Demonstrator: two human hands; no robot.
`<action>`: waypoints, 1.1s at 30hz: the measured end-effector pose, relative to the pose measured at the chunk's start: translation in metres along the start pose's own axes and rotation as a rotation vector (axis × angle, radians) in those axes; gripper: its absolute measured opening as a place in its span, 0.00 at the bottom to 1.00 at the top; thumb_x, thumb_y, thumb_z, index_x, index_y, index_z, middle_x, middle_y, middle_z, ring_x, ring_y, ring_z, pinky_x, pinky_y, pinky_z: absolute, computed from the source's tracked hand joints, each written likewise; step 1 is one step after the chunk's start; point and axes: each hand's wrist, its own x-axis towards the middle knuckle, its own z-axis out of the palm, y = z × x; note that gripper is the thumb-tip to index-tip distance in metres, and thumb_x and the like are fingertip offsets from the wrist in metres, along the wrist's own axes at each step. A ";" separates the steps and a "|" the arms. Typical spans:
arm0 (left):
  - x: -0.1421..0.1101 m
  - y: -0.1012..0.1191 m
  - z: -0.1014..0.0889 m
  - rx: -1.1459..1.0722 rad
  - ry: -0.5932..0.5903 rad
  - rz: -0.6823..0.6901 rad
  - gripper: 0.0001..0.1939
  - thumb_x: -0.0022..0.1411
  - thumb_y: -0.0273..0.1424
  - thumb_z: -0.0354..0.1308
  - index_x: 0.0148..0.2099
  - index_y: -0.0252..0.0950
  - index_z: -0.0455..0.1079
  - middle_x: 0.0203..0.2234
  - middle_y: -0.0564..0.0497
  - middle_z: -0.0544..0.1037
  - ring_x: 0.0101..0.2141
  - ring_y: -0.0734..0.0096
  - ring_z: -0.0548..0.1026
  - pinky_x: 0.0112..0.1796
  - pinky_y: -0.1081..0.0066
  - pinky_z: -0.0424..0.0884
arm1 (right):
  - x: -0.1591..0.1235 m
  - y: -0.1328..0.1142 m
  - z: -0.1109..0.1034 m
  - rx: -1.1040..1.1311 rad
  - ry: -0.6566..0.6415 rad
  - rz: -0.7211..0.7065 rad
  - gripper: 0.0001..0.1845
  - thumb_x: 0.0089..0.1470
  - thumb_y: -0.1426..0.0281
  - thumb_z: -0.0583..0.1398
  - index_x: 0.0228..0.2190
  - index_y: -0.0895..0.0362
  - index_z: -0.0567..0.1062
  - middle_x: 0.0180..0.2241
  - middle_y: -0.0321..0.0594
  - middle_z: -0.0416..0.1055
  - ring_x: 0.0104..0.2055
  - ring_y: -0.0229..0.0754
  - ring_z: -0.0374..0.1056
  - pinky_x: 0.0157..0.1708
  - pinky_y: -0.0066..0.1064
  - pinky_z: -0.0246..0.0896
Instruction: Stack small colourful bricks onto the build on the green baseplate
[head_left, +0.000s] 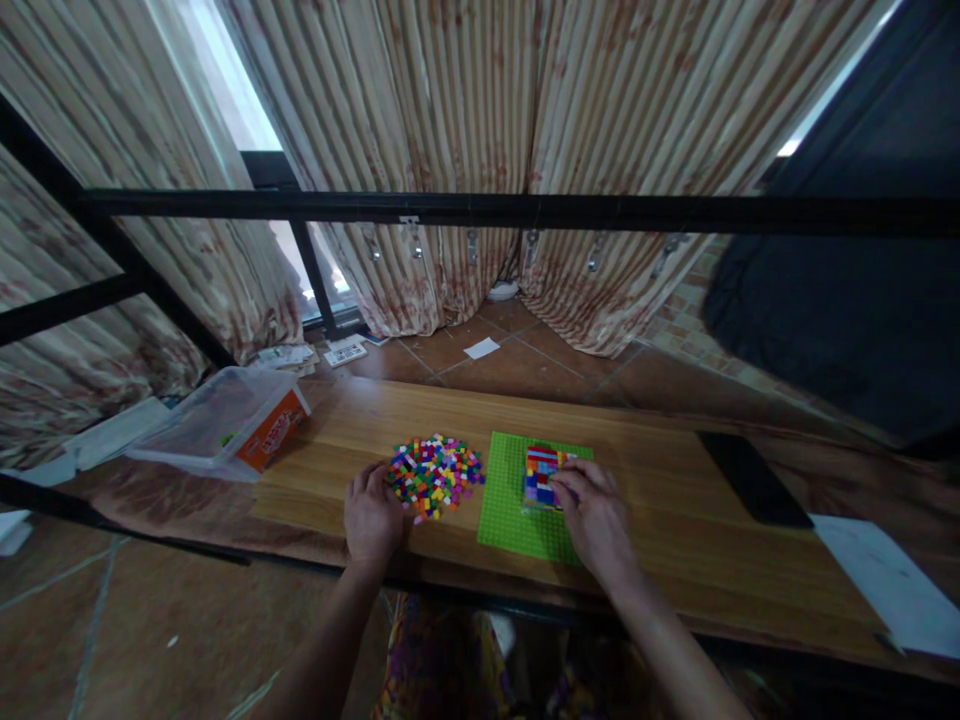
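A pile of several small multicoloured bricks (pixel 435 474) lies on the wooden table (pixel 675 480). Right of it is a green baseplate (pixel 510 500) with a block of red, blue and white bricks (pixel 541 475) built on it. My left hand (pixel 371 515) rests at the left edge of the pile, fingers curled down onto the bricks. My right hand (pixel 596 515) lies on the baseplate, its fingertips pinched against the right side of the built block; what they hold is too small to make out.
A clear plastic tub with an orange label (pixel 225 420) lies at the table's left end. A black phone-like slab (pixel 752 478) and a white sheet (pixel 889 585) lie to the right. A black metal frame bar (pixel 525 212) crosses in front of curtains.
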 end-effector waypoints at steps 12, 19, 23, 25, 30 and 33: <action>-0.001 0.001 0.000 0.006 0.007 0.004 0.17 0.60 0.25 0.46 0.47 0.34 0.72 0.44 0.43 0.74 0.46 0.57 0.70 0.49 0.62 0.67 | 0.013 0.005 0.002 -0.040 -0.071 0.022 0.13 0.57 0.69 0.54 0.27 0.54 0.77 0.37 0.43 0.69 0.40 0.44 0.65 0.43 0.37 0.63; 0.000 0.002 -0.002 0.017 -0.020 -0.001 0.17 0.60 0.25 0.46 0.48 0.31 0.71 0.45 0.41 0.74 0.47 0.56 0.69 0.50 0.61 0.66 | 0.007 0.004 0.008 -0.122 -0.057 -0.031 0.16 0.60 0.70 0.52 0.28 0.54 0.78 0.37 0.43 0.71 0.41 0.44 0.66 0.42 0.36 0.63; 0.000 0.002 -0.002 0.025 -0.020 -0.008 0.17 0.61 0.25 0.45 0.48 0.31 0.72 0.45 0.42 0.74 0.47 0.56 0.69 0.51 0.62 0.66 | -0.006 0.010 0.015 -0.182 0.005 -0.112 0.16 0.61 0.71 0.51 0.34 0.55 0.79 0.40 0.45 0.72 0.42 0.45 0.66 0.44 0.36 0.65; 0.000 0.001 -0.001 0.030 -0.018 -0.008 0.17 0.61 0.25 0.46 0.48 0.32 0.72 0.45 0.42 0.74 0.47 0.57 0.69 0.51 0.62 0.66 | -0.012 0.013 0.017 -0.201 0.031 -0.143 0.15 0.61 0.71 0.51 0.37 0.56 0.79 0.41 0.46 0.72 0.43 0.46 0.66 0.44 0.37 0.65; 0.000 0.000 0.000 0.033 -0.010 0.000 0.17 0.60 0.25 0.46 0.48 0.32 0.72 0.45 0.42 0.74 0.47 0.57 0.70 0.50 0.62 0.66 | -0.018 0.018 0.017 -0.202 0.024 -0.193 0.16 0.61 0.74 0.51 0.41 0.57 0.78 0.42 0.46 0.72 0.44 0.46 0.66 0.46 0.39 0.66; 0.000 0.000 0.000 0.024 -0.005 0.006 0.17 0.60 0.25 0.46 0.48 0.32 0.71 0.45 0.42 0.74 0.46 0.57 0.70 0.50 0.62 0.67 | -0.018 0.018 0.017 -0.198 0.015 -0.206 0.16 0.61 0.74 0.50 0.42 0.58 0.78 0.42 0.47 0.72 0.45 0.46 0.66 0.46 0.39 0.67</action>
